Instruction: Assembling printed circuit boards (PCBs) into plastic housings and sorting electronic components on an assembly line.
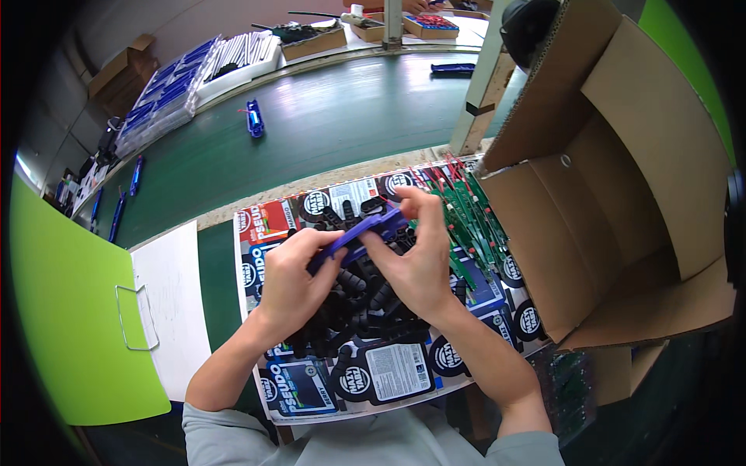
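A long blue plastic housing (359, 231) is held slantwise between my two hands, above a heap of small black ribbed parts (365, 299). My left hand (295, 276) pinches its near left end between thumb and fingers. At the other end my right hand (416, 260) grips it, with the thumb pressed on it and the index finger bent above it. My fingers hide part of the housing's inside. Just right of my right hand lies a bundle of narrow green circuit boards (470, 225) with red wires. A printed sheet (458, 400) lies under the parts.
An open cardboard box (544, 256) stands at the right, beside a post (482, 101). Beyond the sheet runs a green conveyor belt (334, 101) carrying blue housings (255, 119). Trays of blue parts (167, 89) stand far left; a lime-green board (78, 311) stands nearer.
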{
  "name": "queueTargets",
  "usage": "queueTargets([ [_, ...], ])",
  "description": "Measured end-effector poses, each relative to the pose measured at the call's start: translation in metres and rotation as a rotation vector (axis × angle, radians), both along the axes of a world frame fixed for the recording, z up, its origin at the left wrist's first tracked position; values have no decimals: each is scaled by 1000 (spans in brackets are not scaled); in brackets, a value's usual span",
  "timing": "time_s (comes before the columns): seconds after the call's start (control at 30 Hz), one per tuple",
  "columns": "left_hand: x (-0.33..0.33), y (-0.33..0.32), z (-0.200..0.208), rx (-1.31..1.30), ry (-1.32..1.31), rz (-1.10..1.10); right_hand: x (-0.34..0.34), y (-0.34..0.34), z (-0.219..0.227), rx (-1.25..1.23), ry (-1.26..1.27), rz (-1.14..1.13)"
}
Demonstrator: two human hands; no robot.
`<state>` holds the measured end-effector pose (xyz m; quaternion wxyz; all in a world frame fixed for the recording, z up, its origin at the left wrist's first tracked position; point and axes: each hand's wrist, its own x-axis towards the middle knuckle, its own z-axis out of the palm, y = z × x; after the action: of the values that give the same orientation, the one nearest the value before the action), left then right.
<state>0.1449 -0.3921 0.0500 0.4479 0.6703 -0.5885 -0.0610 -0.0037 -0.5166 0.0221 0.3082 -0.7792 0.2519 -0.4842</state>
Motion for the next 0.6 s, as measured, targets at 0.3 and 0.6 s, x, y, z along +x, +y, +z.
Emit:
queueTargets([
  [0.3, 38, 36, -6, 163, 623, 83, -50, -71, 12, 49, 418, -130],
  [0.6, 42, 50, -12, 144, 656, 87, -35, -62, -4, -162, 782, -45],
])
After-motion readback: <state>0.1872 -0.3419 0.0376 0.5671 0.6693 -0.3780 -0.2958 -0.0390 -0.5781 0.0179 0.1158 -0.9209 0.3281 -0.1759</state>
